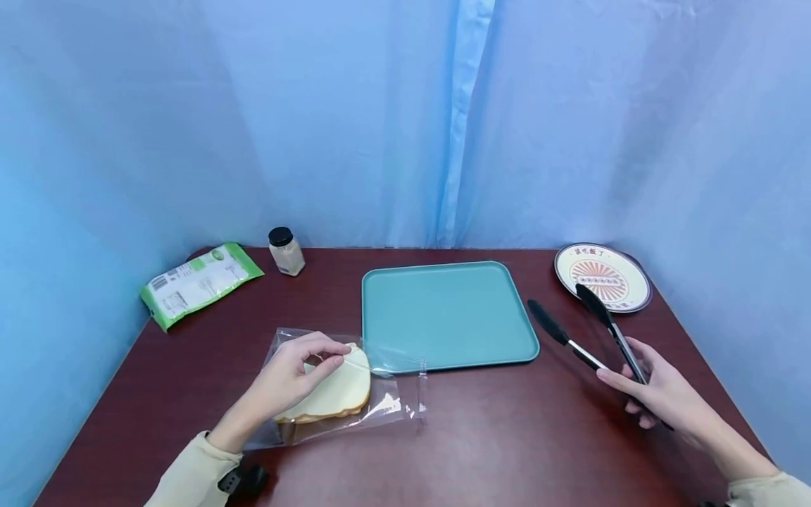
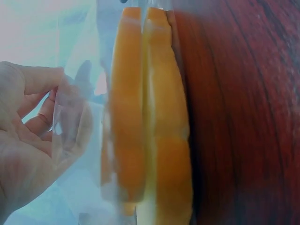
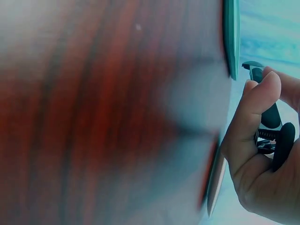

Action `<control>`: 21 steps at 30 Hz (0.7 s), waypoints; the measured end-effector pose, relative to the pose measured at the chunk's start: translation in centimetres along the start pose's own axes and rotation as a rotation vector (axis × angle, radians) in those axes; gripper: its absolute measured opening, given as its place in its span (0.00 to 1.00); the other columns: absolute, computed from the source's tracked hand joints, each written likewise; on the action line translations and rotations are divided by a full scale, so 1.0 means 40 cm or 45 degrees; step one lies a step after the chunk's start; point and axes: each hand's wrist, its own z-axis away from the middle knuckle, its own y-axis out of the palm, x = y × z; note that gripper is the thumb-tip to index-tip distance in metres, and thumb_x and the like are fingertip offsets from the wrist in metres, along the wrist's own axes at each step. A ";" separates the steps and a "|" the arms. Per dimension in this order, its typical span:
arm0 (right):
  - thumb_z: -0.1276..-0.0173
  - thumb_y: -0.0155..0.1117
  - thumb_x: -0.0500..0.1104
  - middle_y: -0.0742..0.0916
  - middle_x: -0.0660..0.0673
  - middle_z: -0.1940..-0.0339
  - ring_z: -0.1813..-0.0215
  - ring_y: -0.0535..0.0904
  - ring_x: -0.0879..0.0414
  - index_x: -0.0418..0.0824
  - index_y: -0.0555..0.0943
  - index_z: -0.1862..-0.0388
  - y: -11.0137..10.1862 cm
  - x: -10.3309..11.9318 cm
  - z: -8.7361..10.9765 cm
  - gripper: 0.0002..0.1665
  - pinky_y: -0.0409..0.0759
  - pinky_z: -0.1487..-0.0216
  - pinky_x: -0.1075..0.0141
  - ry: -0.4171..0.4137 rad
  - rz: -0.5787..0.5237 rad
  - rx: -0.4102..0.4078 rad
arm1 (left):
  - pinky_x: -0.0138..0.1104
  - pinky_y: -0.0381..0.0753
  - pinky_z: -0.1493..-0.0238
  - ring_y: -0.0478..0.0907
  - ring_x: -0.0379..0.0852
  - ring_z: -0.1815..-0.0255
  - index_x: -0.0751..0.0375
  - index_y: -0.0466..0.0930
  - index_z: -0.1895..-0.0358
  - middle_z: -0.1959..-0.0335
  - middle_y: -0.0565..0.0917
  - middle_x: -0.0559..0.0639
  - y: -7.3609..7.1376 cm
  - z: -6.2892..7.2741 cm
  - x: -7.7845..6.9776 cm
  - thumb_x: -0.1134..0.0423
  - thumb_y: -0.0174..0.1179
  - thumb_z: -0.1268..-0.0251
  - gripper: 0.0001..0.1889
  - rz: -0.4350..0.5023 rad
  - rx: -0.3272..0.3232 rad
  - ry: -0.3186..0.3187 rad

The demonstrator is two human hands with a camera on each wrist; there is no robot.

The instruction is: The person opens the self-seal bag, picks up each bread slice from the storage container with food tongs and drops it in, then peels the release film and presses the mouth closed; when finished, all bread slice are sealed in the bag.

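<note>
Slices of bread [image 1: 345, 391] with a brown crust lie inside a clear plastic bag [image 1: 405, 394] at the table's left front. Over them, my left hand [image 1: 300, 366] pinches the bag's film between thumb and forefinger. The left wrist view shows the crust edges of two bread slices [image 2: 129, 103] side by side beneath the film. At the right, my right hand [image 1: 665, 394] grips a pair of black and silver tongs [image 1: 617, 334]. The tongs' arms are spread apart and hold nothing. Their tips point toward the back, between the tray and the plate.
A teal tray [image 1: 450, 317] lies mid-table, its near left corner by the bag. A white patterned plate [image 1: 624, 271] sits at the back right. A green and white packet [image 1: 199, 282] and a black-lidded jar [image 1: 287, 252] occupy the back left. Blue curtains [image 1: 329, 127] surround the table.
</note>
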 end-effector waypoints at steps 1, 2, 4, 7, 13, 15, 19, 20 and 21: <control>0.28 0.67 0.59 0.74 0.39 0.54 0.73 0.81 0.49 0.39 0.41 0.17 0.003 -0.001 0.002 0.59 0.82 0.79 0.53 0.006 -0.007 0.000 | 0.36 0.85 0.58 0.82 0.37 0.58 0.56 0.89 0.50 0.56 0.87 0.40 -0.002 0.002 0.001 0.69 0.69 0.34 0.11 -0.001 -0.002 -0.006; 0.29 0.67 0.59 0.73 0.39 0.54 0.74 0.81 0.49 0.40 0.40 0.17 0.005 -0.002 0.004 0.59 0.82 0.79 0.52 0.014 -0.013 -0.001 | 0.35 0.85 0.59 0.82 0.37 0.58 0.56 0.89 0.50 0.56 0.87 0.39 -0.003 0.004 0.001 0.69 0.68 0.34 0.11 -0.001 -0.002 -0.009; 0.28 0.66 0.59 0.73 0.39 0.55 0.74 0.80 0.49 0.39 0.40 0.17 0.011 -0.003 0.011 0.60 0.82 0.80 0.52 0.018 -0.015 -0.006 | 0.35 0.85 0.59 0.82 0.37 0.59 0.56 0.89 0.50 0.56 0.86 0.38 -0.004 0.005 0.002 0.68 0.68 0.33 0.11 0.009 0.003 -0.011; 0.28 0.66 0.59 0.73 0.40 0.56 0.75 0.80 0.50 0.39 0.38 0.17 0.020 -0.004 0.019 0.60 0.83 0.79 0.51 0.046 -0.031 0.003 | 0.35 0.85 0.60 0.82 0.37 0.59 0.56 0.89 0.50 0.56 0.86 0.38 -0.005 0.002 0.003 0.67 0.67 0.32 0.10 0.019 0.008 0.000; 0.27 0.64 0.59 0.72 0.42 0.56 0.74 0.78 0.51 0.37 0.35 0.17 0.041 -0.003 0.017 0.61 0.84 0.77 0.50 0.109 -0.110 0.052 | 0.36 0.85 0.60 0.82 0.37 0.60 0.56 0.89 0.51 0.55 0.87 0.42 -0.007 -0.008 0.006 0.67 0.68 0.33 0.10 0.005 0.017 0.021; 0.26 0.64 0.59 0.73 0.43 0.56 0.74 0.78 0.52 0.37 0.33 0.17 0.045 -0.005 0.016 0.62 0.85 0.76 0.50 0.122 -0.138 0.060 | 0.36 0.85 0.60 0.82 0.37 0.60 0.56 0.89 0.51 0.55 0.87 0.43 -0.004 -0.009 0.005 0.68 0.68 0.33 0.10 0.002 0.025 0.019; 0.26 0.64 0.58 0.72 0.43 0.56 0.73 0.78 0.53 0.38 0.33 0.17 0.046 -0.005 0.009 0.62 0.86 0.74 0.50 0.137 -0.199 0.073 | 0.36 0.85 0.60 0.82 0.37 0.60 0.56 0.89 0.51 0.55 0.87 0.43 -0.001 -0.010 0.002 0.68 0.68 0.34 0.10 -0.003 0.036 0.017; 0.26 0.64 0.58 0.72 0.43 0.56 0.73 0.78 0.52 0.38 0.34 0.17 0.046 -0.005 0.007 0.61 0.86 0.73 0.50 0.137 -0.216 0.077 | 0.36 0.85 0.60 0.82 0.37 0.60 0.56 0.89 0.51 0.55 0.87 0.42 0.000 -0.011 0.001 0.68 0.68 0.34 0.10 -0.006 0.037 0.016; 0.26 0.65 0.58 0.72 0.42 0.56 0.73 0.79 0.52 0.39 0.35 0.17 0.045 -0.005 0.005 0.60 0.86 0.72 0.49 0.140 -0.238 0.085 | 0.36 0.85 0.60 0.82 0.37 0.60 0.56 0.89 0.51 0.55 0.87 0.42 0.000 -0.011 0.000 0.68 0.68 0.34 0.10 -0.008 0.038 0.017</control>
